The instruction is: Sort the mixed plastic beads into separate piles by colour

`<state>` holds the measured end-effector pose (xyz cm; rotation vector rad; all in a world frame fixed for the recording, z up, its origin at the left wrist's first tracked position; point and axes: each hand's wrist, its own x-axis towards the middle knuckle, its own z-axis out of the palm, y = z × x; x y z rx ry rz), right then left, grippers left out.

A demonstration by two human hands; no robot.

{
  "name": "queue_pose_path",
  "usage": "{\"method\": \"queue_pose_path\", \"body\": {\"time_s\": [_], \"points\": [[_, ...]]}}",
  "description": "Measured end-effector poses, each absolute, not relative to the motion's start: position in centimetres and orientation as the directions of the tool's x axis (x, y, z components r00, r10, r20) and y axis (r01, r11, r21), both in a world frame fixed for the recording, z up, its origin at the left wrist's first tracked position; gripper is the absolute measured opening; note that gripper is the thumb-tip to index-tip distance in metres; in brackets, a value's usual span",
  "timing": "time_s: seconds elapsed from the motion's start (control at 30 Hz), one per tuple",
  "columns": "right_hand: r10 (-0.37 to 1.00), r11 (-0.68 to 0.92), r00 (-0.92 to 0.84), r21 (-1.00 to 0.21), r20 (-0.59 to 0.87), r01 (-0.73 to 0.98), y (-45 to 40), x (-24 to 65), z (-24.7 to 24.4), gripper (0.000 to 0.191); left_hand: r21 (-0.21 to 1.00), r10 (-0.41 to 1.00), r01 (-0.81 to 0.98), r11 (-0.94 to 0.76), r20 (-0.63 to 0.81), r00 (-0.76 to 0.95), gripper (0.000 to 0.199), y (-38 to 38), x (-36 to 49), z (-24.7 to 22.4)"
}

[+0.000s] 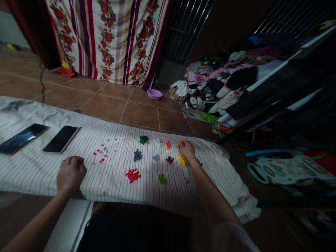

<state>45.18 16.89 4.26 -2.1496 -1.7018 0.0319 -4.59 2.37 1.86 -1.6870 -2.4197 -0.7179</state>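
My left hand (70, 172) rests closed on the striped cloth, below the scattered small mixed-colour pieces (102, 154); its palm side is hidden. My right hand (187, 149) reaches over the far side, fingers pinched together at a small beige pile (177, 145). Whatever sits between those fingertips is too small to make out. Just below this hand lies a yellow pile (182, 160). Other small heaps lie nearby: orange (168, 144), white (158, 142), dark green (144, 140), dark grey (137, 155), light grey (156, 158), brown (169, 160), red (133, 175), lime green (162, 179) and pink-purple (186, 180).
Two dark-screened phones, one (23, 139) farther left and one (61, 139) nearer, lie on the striped cloth (110, 185). Beyond its edge are a purple basin (154, 93) on the tiles, a floral curtain (107, 38), and heaped clothes (217, 80) at right.
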Motion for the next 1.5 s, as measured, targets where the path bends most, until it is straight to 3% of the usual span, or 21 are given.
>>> {"method": "queue_pose_path", "body": {"time_s": [0.13, 0.27, 0.37, 0.63, 0.83, 0.93, 1.27, 1.5], "points": [[0.952, 0.005, 0.121, -0.412, 0.28, 0.911, 17.2, 40.3, 5.5, 0.027, 0.308, 0.855, 0.917, 0.252, 0.374, -0.36, 0.015, 2.5, -4.9, 1.4], [0.938, 0.328, -0.2, -0.535, 0.284, 0.779, 16.5, 30.8, 5.4, 0.023, 0.314, 0.85, 0.917, 0.246, 0.385, -0.36, 0.014, 2.7, -5.3, 0.6], [0.874, 0.482, -0.411, -0.574, 0.26, 0.662, 15.4, 23.3, 4.6, 0.021, 0.326, 0.851, 0.915, 0.236, 0.385, -0.357, 0.013, 2.6, -5.4, 0.5], [0.753, 0.605, -0.643, -0.533, 0.141, 0.591, 15.2, 11.6, 3.7, 0.023, 0.365, 0.857, 0.901, 0.236, 0.358, -0.37, 0.013, 2.6, -5.2, 0.9], [0.783, 0.584, -0.621, -0.382, 0.034, 0.716, 15.4, 9.8, 4.1, 0.024, 0.349, 0.86, 0.906, 0.239, 0.358, -0.364, 0.013, 2.7, -5.3, 0.7], [0.789, 0.572, -0.614, -0.361, -0.002, 0.736, 15.5, 9.6, 3.8, 0.021, 0.343, 0.858, 0.907, 0.243, 0.361, -0.366, 0.013, 2.7, -5.3, 0.7], [0.855, 0.451, -0.508, -0.633, 0.104, 0.63, 14.1, 10.6, 4.5, 0.022, 0.336, 0.853, 0.913, 0.231, 0.381, -0.356, 0.016, 2.3, -5.3, 1.1], [0.895, 0.403, -0.393, -0.762, 0.211, 0.507, 8.5, 14.5, 5.9, 0.024, 0.308, 0.868, 0.893, 0.328, 0.275, -0.413, 0.023, 2.1, -4.6, 2.4]]}}
